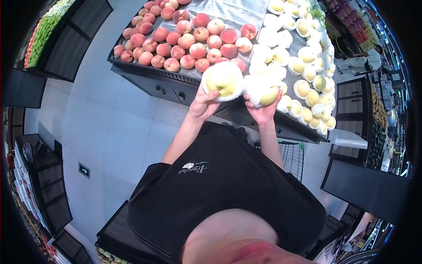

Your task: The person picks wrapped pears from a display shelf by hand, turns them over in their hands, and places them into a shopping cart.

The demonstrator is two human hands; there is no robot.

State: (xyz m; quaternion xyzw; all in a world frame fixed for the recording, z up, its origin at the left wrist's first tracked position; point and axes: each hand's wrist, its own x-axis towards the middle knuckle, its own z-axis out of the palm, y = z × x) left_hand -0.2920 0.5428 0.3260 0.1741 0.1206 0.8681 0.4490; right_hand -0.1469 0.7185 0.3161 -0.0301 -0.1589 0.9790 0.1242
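My left hand [205, 104] is closed around a large pale-yellow pear [222, 82] in a white foam net, its thumb pressed on the fruit's near side. In my right hand [263, 111] is a second pear [269, 95], also wrapped in a foam net and tilted to one side. Both fruits are held up side by side at the front edge of a fruit stand [151, 83]. Behind them lie several loose peaches [186, 41] on the left. Several more netted pears [307, 55] fill the right part of the stand.
A shopping cart [292, 159] with a green-trimmed rim stands by my right side. Another produce stand with green fruit [47, 37] is at the far left. A person in white [373, 59] is at the far right. A floor arrow sign [84, 170] lies on the left tiles.
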